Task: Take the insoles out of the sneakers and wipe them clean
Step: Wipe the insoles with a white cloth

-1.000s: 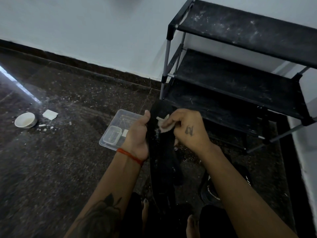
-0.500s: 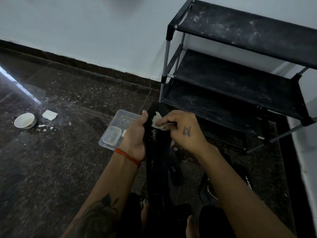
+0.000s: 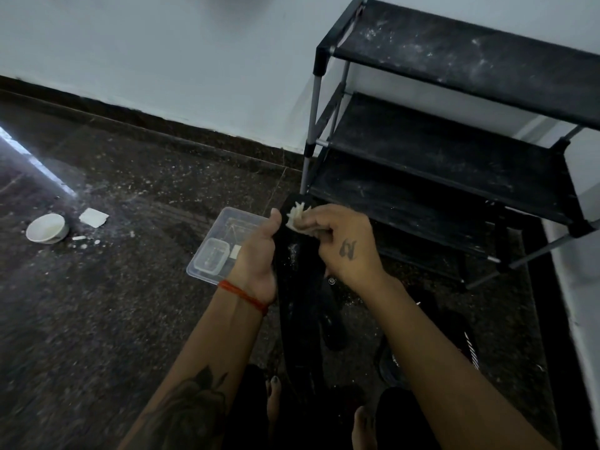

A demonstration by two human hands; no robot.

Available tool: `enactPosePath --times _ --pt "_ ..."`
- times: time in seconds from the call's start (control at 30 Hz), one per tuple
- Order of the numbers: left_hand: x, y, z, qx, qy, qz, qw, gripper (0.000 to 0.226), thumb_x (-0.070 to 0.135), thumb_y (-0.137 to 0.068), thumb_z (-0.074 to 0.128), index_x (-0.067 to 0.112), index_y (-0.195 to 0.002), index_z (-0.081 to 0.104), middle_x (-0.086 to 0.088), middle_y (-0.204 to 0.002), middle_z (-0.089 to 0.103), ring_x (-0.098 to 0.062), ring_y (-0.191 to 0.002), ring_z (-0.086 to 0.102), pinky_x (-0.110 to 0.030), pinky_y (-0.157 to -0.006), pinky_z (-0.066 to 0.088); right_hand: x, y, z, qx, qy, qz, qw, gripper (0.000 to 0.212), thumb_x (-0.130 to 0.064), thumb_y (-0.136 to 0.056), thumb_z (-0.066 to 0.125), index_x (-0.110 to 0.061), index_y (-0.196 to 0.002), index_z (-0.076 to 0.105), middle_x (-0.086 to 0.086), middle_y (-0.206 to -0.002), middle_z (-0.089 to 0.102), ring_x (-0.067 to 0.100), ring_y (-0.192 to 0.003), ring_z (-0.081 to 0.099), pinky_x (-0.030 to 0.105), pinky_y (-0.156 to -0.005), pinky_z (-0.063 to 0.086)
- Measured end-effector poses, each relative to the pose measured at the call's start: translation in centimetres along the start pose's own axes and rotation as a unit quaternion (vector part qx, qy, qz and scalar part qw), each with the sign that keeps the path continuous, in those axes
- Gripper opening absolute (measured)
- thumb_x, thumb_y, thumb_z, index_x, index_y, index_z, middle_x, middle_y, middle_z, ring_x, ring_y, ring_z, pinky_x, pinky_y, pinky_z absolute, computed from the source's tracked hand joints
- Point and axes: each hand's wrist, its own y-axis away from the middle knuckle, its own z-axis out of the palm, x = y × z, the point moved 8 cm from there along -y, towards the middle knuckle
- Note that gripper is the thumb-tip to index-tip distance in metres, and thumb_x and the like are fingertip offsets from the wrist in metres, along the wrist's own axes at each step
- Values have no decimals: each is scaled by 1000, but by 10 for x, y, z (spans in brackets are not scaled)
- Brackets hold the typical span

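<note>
A long black insole point(image 3: 300, 287) stands nearly upright in front of me, speckled with white dust. My left hand point(image 3: 258, 254) grips its left edge, thumb up along the side. My right hand point(image 3: 341, 241) pinches a crumpled white wipe point(image 3: 297, 214) and presses it against the insole's top end. A second dark insole or shoe part point(image 3: 332, 319) lies on the floor behind it. A black sneaker point(image 3: 431, 339) with white stripes sits on the floor under my right forearm, mostly hidden.
A black three-tier shoe rack point(image 3: 454, 151) stands at the right against the white wall. A clear plastic container point(image 3: 224, 245) lies left of my hands. Farther left on the dusty dark floor are a white bowl point(image 3: 47, 228) and a white paper scrap point(image 3: 93, 217). My bare feet point(image 3: 274, 401) show below.
My right hand has slid the wipe up the insole from its upper middle to the top end. The left hand keeps its grip in the same place.
</note>
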Motion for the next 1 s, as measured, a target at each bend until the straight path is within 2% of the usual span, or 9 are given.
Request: enactPosePath --times 0.1,0.2,0.3,0.37,0.53,0.6,0.73,0.87,1.0 --pt "-5 -1 -6 12 31 -53 998 45 29 -104 24 2 -91 57 -5 -54 70 -17 -43 64 -41 -63 52 12 -1 -1 -75 3 57 996 29 12 -71 59 -11 -77 75 2 -91 70 11 -87 63 32 -82 54" --pt "-7 -5 -9 5 53 -64 996 71 37 -102 25 16 -56 74 -7 -62 73 -26 -67 66 -53 -83 43 31 -1 -24 12 84 97 992 26 8 -72 60 -13 -74 74 5 -86 72 17 -82 64 35 -82 53" --pt "-14 -5 -11 4 70 -106 992 56 45 -100 29 10 -95 72 -18 -78 73 -32 -84 66 -54 -88 45 27 0 -40 134 81 88 984 38 11 -72 52 -13 -92 73 5 -95 70 14 -90 61 13 -87 43" --pt "-13 -5 -13 18 43 -87 995 54 41 -101 29 11 -84 71 -12 -65 72 -27 -69 68 -44 -75 55 16 -1 -28 121 62 53 989 43 13 -73 52 -12 -103 69 6 -101 69 11 -94 57 -1 -86 32" --pt "-8 -9 -16 45 23 -35 998 52 24 -104 25 10 -71 62 -4 -45 64 -12 -38 62 -19 -37 49 -1 -1 4 -5 -22 -2 1000 38 15 -73 56 -10 -96 72 6 -95 69 14 -90 63 8 -83 44" --pt "-8 -9 -15 24 38 -44 998 64 29 -103 24 9 -59 65 -6 -50 67 -15 -43 65 -27 -45 55 2 -2 2 -54 -40 9 998 37 16 -72 55 -11 -88 75 -1 -89 67 10 -85 62 7 -77 47" --pt "-13 -12 -14 -9 45 -87 995 58 42 -101 28 5 -83 69 -16 -77 73 -30 -69 69 -50 -76 47 19 -4 -14 -42 37 33 998 31 11 -67 61 -15 -75 76 0 -83 70 10 -78 62 22 -77 51" --pt "-13 -11 -11 -25 39 -92 995 50 43 -101 28 7 -95 62 -15 -75 74 -26 -63 71 -49 -77 50 22 -4 -39 122 7 68 990 39 13 -72 55 -15 -92 73 -2 -92 66 3 -86 56 1 -79 39" --pt "-8 -13 -8 -19 2 -35 999 47 29 -104 22 -3 -107 55 -9 -58 70 -16 -50 68 -25 -50 56 11 -3 -7 57 7 63 996 38 9 -78 58 -11 -108 67 8 -103 67 12 -95 58 -4 -83 32"
